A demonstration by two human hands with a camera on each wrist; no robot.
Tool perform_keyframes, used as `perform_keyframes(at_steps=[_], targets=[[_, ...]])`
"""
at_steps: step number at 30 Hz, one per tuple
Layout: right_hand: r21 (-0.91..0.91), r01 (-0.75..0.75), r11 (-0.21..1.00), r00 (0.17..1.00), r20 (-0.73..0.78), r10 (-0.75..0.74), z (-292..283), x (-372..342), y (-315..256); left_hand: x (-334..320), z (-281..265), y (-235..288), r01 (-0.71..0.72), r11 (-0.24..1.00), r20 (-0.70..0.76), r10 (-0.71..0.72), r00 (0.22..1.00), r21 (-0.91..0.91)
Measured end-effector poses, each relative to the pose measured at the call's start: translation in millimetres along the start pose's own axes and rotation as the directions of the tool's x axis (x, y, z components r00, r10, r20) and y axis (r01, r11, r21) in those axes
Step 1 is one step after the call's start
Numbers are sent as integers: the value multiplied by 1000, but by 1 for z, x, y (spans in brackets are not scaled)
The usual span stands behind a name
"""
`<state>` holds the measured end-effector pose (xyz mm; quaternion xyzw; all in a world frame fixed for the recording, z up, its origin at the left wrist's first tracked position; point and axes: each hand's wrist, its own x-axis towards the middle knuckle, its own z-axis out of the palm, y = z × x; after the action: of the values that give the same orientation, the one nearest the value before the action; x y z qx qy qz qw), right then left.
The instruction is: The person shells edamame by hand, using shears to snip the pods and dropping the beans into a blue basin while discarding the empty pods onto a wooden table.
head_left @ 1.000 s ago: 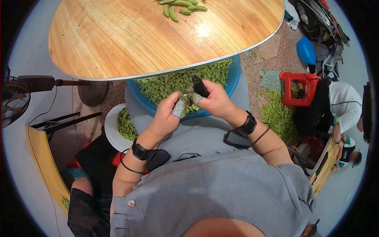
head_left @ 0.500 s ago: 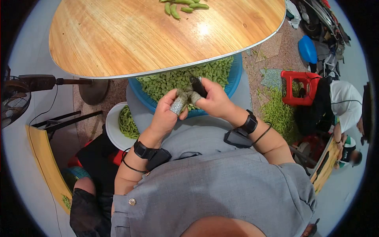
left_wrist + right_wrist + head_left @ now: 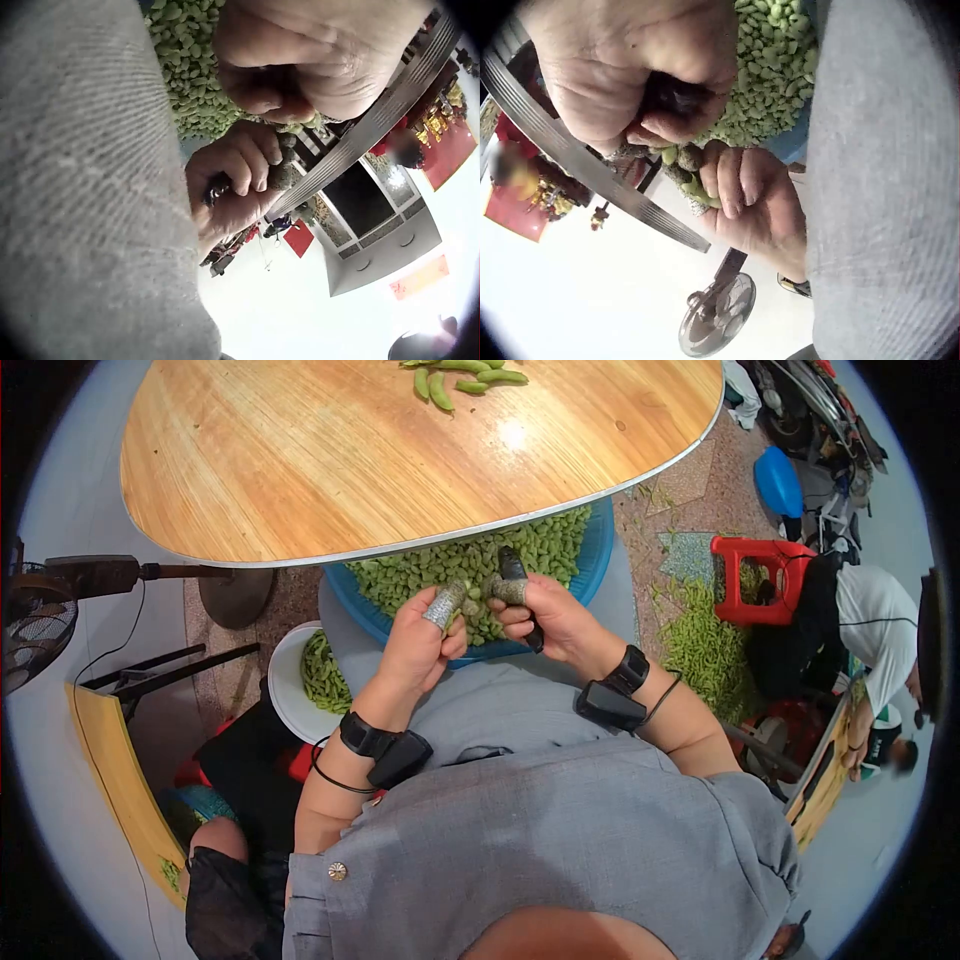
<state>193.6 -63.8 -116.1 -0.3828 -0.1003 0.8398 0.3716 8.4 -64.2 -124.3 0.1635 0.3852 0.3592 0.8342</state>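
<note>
Head view: left hand (image 3: 412, 648) pinches thin green pod (image 3: 706, 196), fingers nearly closed. Right hand (image 3: 562, 624) curls fingers round slim black object (image 3: 512, 563), above pale-green shelled beans (image 3: 400, 582).

The wearer's two hands (image 3: 410, 650), one black object (image 3: 512, 565), one bean-filled blue basin (image 3: 603, 538), one white bucket (image 3: 287, 685)

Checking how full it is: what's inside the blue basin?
The blue basin holds heaped green beans. The wooden table covers its far side; the beans hide its bottom.

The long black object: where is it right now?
In the head view, the person's right hand grips the long black object, just right of the left hand and by the near edge of the blue basin.
</note>
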Motion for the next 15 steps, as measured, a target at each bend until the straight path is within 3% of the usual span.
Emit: perform_keyframes(at_steps=[3, 6, 8, 9, 11, 12, 13, 14, 15], targets=[[51, -3, 999, 1000, 5, 3, -15, 4, -2, 2, -6, 3, 13, 998, 14, -12, 1000, -55], [20, 33, 999, 993, -116, -31, -17, 4, -3, 4, -14, 4, 19, 997, 29, -17, 999, -71], [-184, 73, 980, 972, -208, -112, -23, 6, 0, 4, -17, 5, 19, 998, 30, -17, 999, -67], [-182, 72, 981, 971, -210, -111, -32, 9, 4, 2, -17, 7, -30, 999, -38, 31, 999, 19], [-590, 95, 802, 954, -177, -242, -48, 16, 9, 0, -17, 10, -71, 992, -106, 82, 991, 106], [-589, 90, 803, 955, -177, -238, -50, 18, 9, -1, -18, 12, -117, 984, -186, 141, 972, 135], [-825, 176, 536, 907, -77, -415, -51, 19, 8, -3, -19, 13, -160, 973, -265, 201, 943, 168], [-956, 217, 196, 839, 80, -539, -48, 19, 6, -5, -20, 14, -158, 974, -270, 199, 942, 165], [-956, 216, 197, 842, 80, -533, -45, 19, 1, -9, -22, 15, -167, 974, -292, 207, 934, 154]])
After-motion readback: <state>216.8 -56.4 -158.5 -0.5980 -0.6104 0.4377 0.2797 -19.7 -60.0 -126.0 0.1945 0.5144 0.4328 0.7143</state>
